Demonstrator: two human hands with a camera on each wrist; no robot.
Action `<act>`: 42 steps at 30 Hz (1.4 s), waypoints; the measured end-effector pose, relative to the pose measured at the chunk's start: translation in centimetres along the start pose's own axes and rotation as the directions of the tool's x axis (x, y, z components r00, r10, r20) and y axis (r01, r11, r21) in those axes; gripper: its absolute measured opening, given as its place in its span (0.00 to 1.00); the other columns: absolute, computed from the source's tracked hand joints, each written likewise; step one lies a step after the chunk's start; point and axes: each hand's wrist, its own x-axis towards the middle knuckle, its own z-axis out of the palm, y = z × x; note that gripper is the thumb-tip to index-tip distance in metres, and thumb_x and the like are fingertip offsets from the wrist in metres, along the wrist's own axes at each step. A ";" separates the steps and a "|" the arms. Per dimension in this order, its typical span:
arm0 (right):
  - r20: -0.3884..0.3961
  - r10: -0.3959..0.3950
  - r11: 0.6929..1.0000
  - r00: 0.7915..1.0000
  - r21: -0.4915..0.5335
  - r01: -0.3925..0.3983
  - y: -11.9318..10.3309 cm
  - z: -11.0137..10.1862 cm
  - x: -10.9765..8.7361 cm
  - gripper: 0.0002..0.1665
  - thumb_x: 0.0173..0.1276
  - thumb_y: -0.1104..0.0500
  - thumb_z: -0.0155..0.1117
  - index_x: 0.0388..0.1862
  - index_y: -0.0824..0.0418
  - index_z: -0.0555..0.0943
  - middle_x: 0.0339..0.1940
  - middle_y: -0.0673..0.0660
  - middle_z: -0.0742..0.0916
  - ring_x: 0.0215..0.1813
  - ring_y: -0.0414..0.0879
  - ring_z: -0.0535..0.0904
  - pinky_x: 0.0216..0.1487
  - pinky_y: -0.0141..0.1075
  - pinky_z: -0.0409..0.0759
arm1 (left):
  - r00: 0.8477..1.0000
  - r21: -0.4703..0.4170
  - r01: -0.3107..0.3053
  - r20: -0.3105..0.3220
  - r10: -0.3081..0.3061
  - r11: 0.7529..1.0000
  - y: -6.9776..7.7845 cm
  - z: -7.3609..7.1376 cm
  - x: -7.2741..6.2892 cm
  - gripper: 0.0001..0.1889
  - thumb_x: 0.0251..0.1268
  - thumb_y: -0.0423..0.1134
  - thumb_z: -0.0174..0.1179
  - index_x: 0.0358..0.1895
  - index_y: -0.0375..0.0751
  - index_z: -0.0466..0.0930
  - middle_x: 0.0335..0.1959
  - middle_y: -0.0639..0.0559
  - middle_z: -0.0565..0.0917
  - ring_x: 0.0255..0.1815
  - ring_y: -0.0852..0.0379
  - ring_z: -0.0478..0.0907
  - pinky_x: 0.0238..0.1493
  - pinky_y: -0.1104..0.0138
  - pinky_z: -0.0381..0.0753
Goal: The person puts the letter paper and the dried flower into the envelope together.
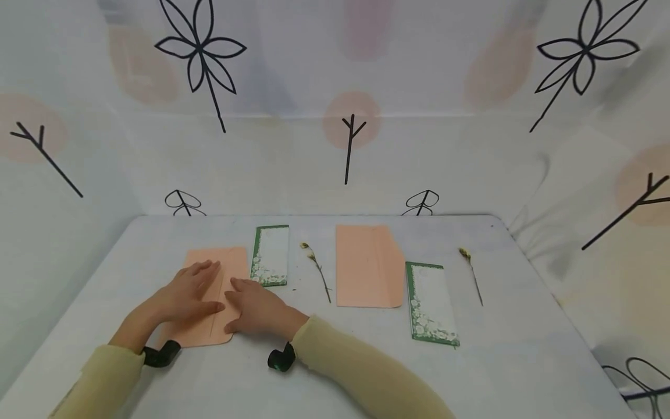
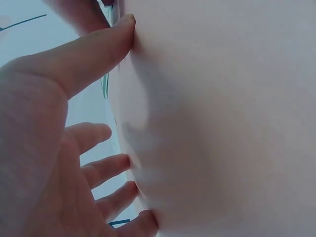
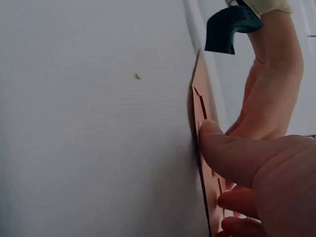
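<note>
A peach paper envelope lies at the left of the table, with a line running down its middle. My left hand rests on its left half, fingers extended. In the left wrist view, the thumb and several fingertips touch the paper. My right hand lies on the envelope's right part, fingers spread toward the left hand. The right wrist view shows the right thumb pressing near the edge of the layered peach paper. The left hand appears beyond it.
A white card with a green floral border lies just behind the right hand. Farther right are a dried flower stem, a second peach envelope, another green-bordered card and another dried stem. Patterned cloth surrounds the white table.
</note>
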 end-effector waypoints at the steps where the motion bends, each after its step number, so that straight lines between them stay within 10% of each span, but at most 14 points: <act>1: 0.018 0.004 0.999 1.000 -0.052 -0.003 -0.2 0.1 -0.1 0.43 0.69 0.36 0.61 0.77 0.51 0.64 0.80 0.49 0.59 0.79 0.42 0.51 0.72 0.31 0.54 | 1.000 -0.001 0.000 0.001 0.000 1.000 0.1 0.0 0.1 0.51 0.61 0.62 0.65 0.75 0.30 0.56 0.73 0.28 0.58 0.69 0.24 0.55 0.55 0.31 0.65; 19: 0.118 0.014 0.904 0.993 -0.426 0.038 -1.7 0.0 -0.8 0.44 0.75 0.30 0.37 0.82 0.49 0.49 0.82 0.50 0.48 0.81 0.42 0.37 0.75 0.31 0.40 | 1.000 0.009 -0.006 0.029 0.005 1.000 0.1 0.0 0.0 0.47 0.63 0.57 0.64 0.74 0.26 0.56 0.73 0.25 0.53 0.70 0.21 0.49 0.56 0.29 0.61; 42: 0.138 0.090 0.923 0.986 -0.384 -0.030 -1.9 0.2 -0.8 0.44 0.75 0.29 0.39 0.82 0.44 0.45 0.82 0.45 0.44 0.81 0.40 0.37 0.75 0.36 0.48 | 1.000 0.065 -0.028 0.002 0.028 0.997 0.8 0.1 0.0 0.34 0.66 0.44 0.60 0.73 0.33 0.64 0.74 0.30 0.57 0.71 0.27 0.52 0.53 0.32 0.67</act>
